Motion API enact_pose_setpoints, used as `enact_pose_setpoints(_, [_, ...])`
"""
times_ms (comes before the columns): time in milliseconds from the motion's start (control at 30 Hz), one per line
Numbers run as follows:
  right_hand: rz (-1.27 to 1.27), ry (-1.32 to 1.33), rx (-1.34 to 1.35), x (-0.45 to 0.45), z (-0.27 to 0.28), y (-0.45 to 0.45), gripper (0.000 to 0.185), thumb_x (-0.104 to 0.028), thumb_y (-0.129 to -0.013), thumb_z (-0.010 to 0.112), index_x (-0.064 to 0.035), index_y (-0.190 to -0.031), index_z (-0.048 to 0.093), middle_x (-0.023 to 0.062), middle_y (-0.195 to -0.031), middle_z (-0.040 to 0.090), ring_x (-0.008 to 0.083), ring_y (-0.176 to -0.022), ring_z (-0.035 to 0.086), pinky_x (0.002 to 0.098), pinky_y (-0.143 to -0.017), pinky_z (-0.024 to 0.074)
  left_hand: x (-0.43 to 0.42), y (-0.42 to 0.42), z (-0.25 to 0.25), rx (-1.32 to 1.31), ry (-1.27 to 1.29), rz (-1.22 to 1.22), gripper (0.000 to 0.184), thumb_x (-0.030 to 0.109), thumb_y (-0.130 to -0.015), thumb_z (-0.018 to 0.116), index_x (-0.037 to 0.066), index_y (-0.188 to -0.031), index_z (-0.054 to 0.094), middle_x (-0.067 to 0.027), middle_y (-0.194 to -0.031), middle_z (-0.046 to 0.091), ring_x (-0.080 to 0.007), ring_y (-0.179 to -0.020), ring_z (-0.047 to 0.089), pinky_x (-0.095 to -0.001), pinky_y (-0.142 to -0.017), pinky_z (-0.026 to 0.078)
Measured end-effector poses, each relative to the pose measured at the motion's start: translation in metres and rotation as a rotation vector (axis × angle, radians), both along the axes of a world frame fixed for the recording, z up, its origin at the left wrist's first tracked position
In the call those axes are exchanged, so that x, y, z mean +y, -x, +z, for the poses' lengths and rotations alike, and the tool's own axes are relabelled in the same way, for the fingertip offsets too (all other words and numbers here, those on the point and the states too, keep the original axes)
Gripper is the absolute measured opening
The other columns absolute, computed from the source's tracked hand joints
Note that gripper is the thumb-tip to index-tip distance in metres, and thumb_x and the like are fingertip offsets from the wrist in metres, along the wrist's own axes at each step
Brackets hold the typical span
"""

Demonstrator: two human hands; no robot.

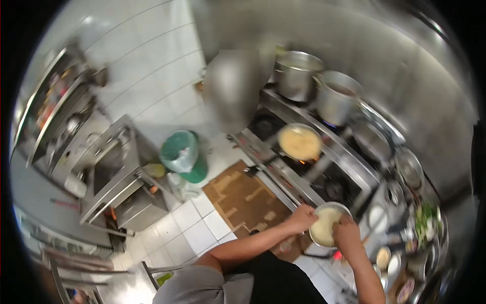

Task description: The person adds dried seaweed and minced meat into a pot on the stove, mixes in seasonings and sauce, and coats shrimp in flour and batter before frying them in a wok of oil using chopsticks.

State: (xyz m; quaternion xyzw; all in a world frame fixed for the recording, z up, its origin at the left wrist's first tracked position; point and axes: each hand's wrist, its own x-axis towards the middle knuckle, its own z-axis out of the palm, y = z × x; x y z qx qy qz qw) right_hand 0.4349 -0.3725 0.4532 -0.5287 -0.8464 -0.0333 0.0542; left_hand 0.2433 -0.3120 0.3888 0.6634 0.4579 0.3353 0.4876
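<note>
Just in front of my body, a round metal bowl (332,204) holds a pale yellow, creamy mixture (325,228). My left hand (304,219) is closed on the bowl's left rim. On the opposite side, my right hand (348,234) is closed at the right rim, its fingers reaching over the mixture. Whether a small tool is also in the right hand cannot be made out. Farther away on the stove, a pan (281,149) with yellow contents sits over an orange flame.
Behind the burners stand two tall pots (298,83) (336,104). Pans, small bowls and chopped greens (426,222) crowd the right counter. A green bin (195,169) and brown cardboard (243,195) are on the floor at left. A blurred grey shape (232,91) covers part of the background.
</note>
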Motion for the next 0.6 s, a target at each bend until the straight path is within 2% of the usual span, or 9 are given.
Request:
enact_pose_setpoints(67, [0.072, -0.016, 0.035, 0.028, 0.000, 0.029, 0.010, -0.008, -0.066, 0.060, -0.0042, -0.072, 0.067, 0.0146, -0.081, 0.059, 0.0300, -0.086, 0.058, 0.0381, -0.070, 0.0510, 0.016, 0.030, 0.007, -0.002, 0.093, 0.064, 0.025, 0.018, -0.074, 0.061, -0.005, -0.067, 0.055, -0.0172, -0.052, 0.043, -0.0149, -0.049, 0.045, -0.0384, -0.047, 0.038])
enact_pose_setpoints(267, [0.228, -0.019, 0.226, 0.106, 0.007, 0.115, 0.009, -0.008, -0.064, 0.066, -0.0052, -0.073, 0.063, 0.0109, -0.075, 0.057, 0.0290, -0.078, 0.059, 0.0394, -0.070, 0.0506, 0.052, 0.131, 0.029, -0.035, 0.093, 0.186, 0.017, 0.012, -0.076, 0.058, -0.005, -0.073, 0.060, -0.0159, -0.054, 0.049, -0.0115, -0.052, 0.048, -0.0348, -0.050, 0.041])
enact_pose_setpoints(333, [0.308, 0.009, 0.242, 0.128, 0.007, 0.140, 0.011, -0.009, -0.065, 0.066, -0.0057, -0.075, 0.063, 0.0110, -0.075, 0.057, 0.0291, -0.079, 0.059, 0.0398, -0.070, 0.0502, 0.055, 0.156, 0.042, -0.147, 0.236, 0.303, 0.020, 0.013, -0.080, 0.059, -0.004, -0.069, 0.060, -0.0038, -0.052, 0.048, -0.0083, -0.052, 0.045, -0.0296, -0.049, 0.037])
enact_pose_setpoints(367, [0.338, 0.073, 0.233, 0.138, 0.008, 0.151, 0.012, -0.010, -0.067, 0.066, -0.0059, -0.077, 0.063, 0.0112, -0.075, 0.058, 0.0297, -0.080, 0.059, 0.0405, -0.071, 0.0493, 0.056, 0.169, 0.048, -0.094, 0.172, 0.324, 0.021, 0.013, -0.082, 0.059, -0.005, -0.072, 0.062, -0.0007, -0.054, 0.051, -0.0071, -0.055, 0.047, -0.0274, -0.051, 0.039])
enact_pose_setpoints(500, [0.393, 0.024, 0.237, 0.172, 0.031, 0.188, 0.016, -0.012, -0.067, 0.067, -0.0055, -0.081, 0.063, 0.0121, -0.078, 0.059, 0.0306, -0.081, 0.058, 0.0409, -0.072, 0.0484, 0.073, 0.203, 0.035, -0.119, 0.093, 0.409, 0.020, 0.012, -0.082, 0.060, -0.004, -0.071, 0.062, 0.0018, -0.056, 0.052, -0.0064, -0.054, 0.046, -0.0272, -0.049, 0.037])
enact_pose_setpoints(567, [0.429, 0.059, 0.325, 0.184, 0.045, 0.194, 0.019, -0.014, -0.068, 0.067, -0.0051, -0.084, 0.062, 0.0134, -0.082, 0.060, 0.0312, -0.081, 0.058, 0.0411, -0.073, 0.0480, 0.079, 0.214, 0.040, -0.103, 0.090, 0.469, 0.018, 0.012, -0.082, 0.059, -0.004, -0.077, 0.065, -0.0008, -0.058, 0.057, -0.0078, -0.056, 0.051, -0.0307, -0.052, 0.042])
enact_pose_setpoints(600, [0.448, 0.057, 0.346, 0.193, 0.043, 0.192, 0.021, -0.016, -0.069, 0.067, -0.0046, -0.085, 0.062, 0.0145, -0.084, 0.061, 0.0321, -0.082, 0.058, 0.0418, -0.073, 0.0480, 0.087, 0.220, 0.026, -0.057, 0.153, 0.479, 0.018, 0.012, -0.082, 0.059, -0.003, -0.074, 0.065, -0.0011, -0.059, 0.057, -0.0079, -0.057, 0.051, -0.0306, -0.052, 0.041])
